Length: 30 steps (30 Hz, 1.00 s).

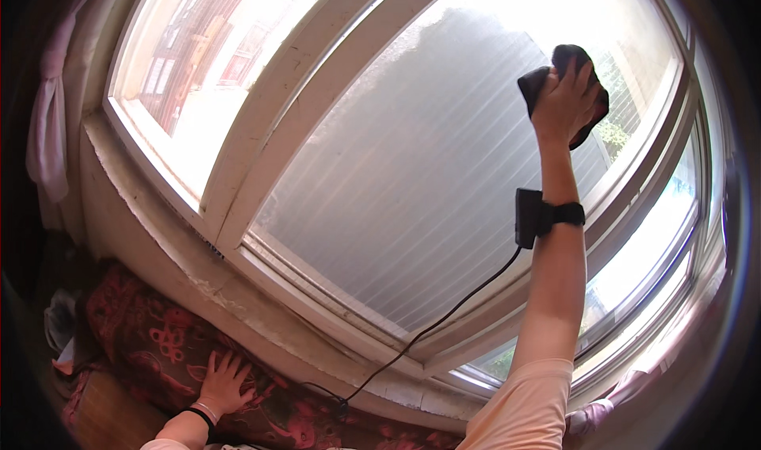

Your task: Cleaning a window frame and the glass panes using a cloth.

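High on the right, my right hand (pixel 564 105) presses a dark cloth (pixel 587 66) against the window pane (pixel 412 165). Its fingers are spread over the cloth, which bunches out on both sides of the hand. My right arm is stretched up, with a black device strapped at the wrist (pixel 529 219). At the lower left, my left hand (pixel 225 385) lies on a dark red floral-patterned fabric surface (pixel 166 347), fingers apart and holding nothing. A dark band circles the left wrist.
A black cable (pixel 444 317) runs from the wrist device down across the sill (pixel 158 212). White frame bars (pixel 309 105) divide the window. Tied pink curtains hang at the left (pixel 51 133) and lower right (pixel 590 417). A plastic bag (pixel 60 319) lies at the far left.
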Motion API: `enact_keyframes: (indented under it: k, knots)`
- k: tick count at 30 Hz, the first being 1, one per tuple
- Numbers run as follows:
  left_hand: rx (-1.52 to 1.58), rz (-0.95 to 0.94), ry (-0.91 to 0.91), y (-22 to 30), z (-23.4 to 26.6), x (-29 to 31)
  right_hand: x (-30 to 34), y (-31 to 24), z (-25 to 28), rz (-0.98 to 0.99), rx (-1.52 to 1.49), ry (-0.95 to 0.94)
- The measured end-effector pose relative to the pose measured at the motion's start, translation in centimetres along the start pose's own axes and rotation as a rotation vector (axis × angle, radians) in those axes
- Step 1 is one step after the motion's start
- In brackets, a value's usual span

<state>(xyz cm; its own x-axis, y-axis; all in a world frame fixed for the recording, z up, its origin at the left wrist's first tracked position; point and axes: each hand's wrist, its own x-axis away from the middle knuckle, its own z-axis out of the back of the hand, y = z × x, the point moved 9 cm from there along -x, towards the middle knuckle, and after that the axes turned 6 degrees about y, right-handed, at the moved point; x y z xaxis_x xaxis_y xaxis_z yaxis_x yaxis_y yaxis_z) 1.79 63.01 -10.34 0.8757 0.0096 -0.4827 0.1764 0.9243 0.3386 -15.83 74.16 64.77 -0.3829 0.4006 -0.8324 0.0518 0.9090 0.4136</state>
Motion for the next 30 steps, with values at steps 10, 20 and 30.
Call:
enact_keyframes:
  k: [10,20,30]
  knots:
    - [-0.037,0.004,-0.018,0.2,0.1,0.1,5.3,-10.7,4.9,0.168,-0.233,-0.079]
    - [-0.039,0.005,-0.005,0.2,-0.1,0.1,14.2,-19.8,10.9,0.622,-0.558,-0.318]
    - [0.031,0.022,0.018,0.1,0.5,0.1,8.9,-9.3,7.8,0.739,-0.241,-0.281]
